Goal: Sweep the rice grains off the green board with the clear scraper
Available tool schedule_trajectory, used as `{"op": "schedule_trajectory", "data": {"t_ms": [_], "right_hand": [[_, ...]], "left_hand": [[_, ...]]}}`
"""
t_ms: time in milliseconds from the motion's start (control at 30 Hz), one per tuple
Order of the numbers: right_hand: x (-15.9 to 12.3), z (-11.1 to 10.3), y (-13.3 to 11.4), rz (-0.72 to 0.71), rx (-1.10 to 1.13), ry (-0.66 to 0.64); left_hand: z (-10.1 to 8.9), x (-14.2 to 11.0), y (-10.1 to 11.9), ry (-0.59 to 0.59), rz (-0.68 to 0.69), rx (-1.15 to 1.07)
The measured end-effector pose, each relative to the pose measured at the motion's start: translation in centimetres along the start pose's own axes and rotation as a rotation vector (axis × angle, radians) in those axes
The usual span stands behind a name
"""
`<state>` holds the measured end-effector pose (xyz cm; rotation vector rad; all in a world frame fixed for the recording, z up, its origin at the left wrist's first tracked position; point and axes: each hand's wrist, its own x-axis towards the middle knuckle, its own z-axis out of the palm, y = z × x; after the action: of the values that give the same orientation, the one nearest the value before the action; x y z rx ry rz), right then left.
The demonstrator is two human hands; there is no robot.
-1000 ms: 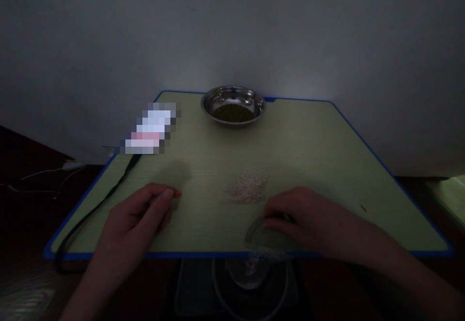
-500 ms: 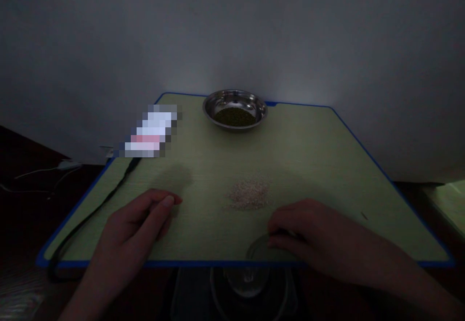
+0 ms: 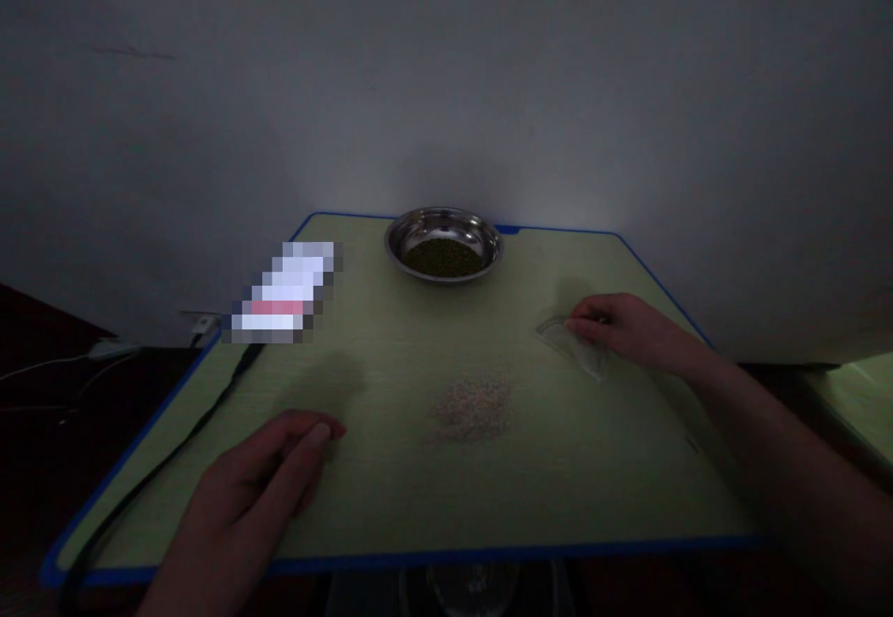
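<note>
My right hand is closed in a pinch on a clear plastic protractor, a half-round piece with a curved outer band, over the right part of the table. A loose pile of small pale grains, looking like rice, lies mid-table, left of and nearer to me than the protractor. To the left of the grains, my left hand rests with thumb and forefinger pressed together; whether anything sits between them is hidden. Farther back stands a shiny steel bowl with small green beans in it.
A blurred-out phone-like screen lies at the table's left edge, a black cable running from it toward me. The pale table has a blue rim and backs onto a wall. A small dark mark is at the right.
My right hand has carried the protractor from the table's front edge away from me and to the right. My left hand keeps its pose. The view has tilted up slightly.
</note>
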<state>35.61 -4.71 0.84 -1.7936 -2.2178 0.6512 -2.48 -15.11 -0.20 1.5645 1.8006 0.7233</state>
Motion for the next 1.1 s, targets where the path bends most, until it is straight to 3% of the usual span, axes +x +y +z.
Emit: {"op": "schedule_trajectory", "data": {"t_ms": [167, 333, 767, 1100], "right_hand": [[0.7, 1.9, -3.5, -0.139, 0.034, -0.067], [-1.1, 3.0, -5.6, -0.21, 0.067, -0.141], [-5.5, 4.5, -8.3, -0.251, 0.065, -0.263], [-5.1, 4.1, -8.0, -0.204, 0.014, -0.233]], "left_hand": [[0.1, 0.1, 0.1, 0.029, 0.015, -0.022], [0.1, 0.0, 0.1, 0.019, 0.035, 0.005], [0.4, 0.0, 0.3, 0.025, 0.028, -0.072], [0.4, -0.1, 0.4, 0.032, 0.074, -0.077]]}}
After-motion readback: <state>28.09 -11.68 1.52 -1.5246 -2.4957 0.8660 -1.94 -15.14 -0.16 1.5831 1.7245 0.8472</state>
